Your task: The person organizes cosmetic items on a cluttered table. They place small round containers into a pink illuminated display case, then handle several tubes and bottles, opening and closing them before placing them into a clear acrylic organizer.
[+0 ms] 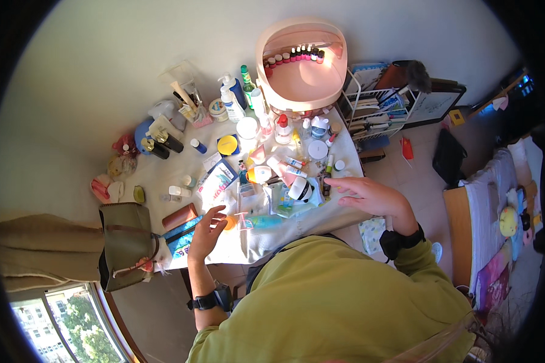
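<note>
My left hand [207, 234] hovers with parted, curled fingers over the table's front part, holding nothing. Beside it lie a blue patterned pouch [180, 247], a brown glasses case [179, 217] and an orange round lid [230, 223]. Just past them is a small pink frame-like item [245, 221]. My right hand [370, 195] reaches in from the right with fingers extended, also holding nothing. Its fingertips come close to a dark small bottle [327, 187]; whether they touch it, I cannot tell. Left of that are a white jar with a black band [301, 189] and a pale green packet [284, 202].
A pink cosmetics organizer [301, 97] with nail polish bottles stands at the back. Pump bottles [231, 104], a yellow round compact [227, 145] and several tubes crowd the white-covered table [163, 170]. An olive handbag [126, 240] sits left; a white wire rack [377, 109] stands right.
</note>
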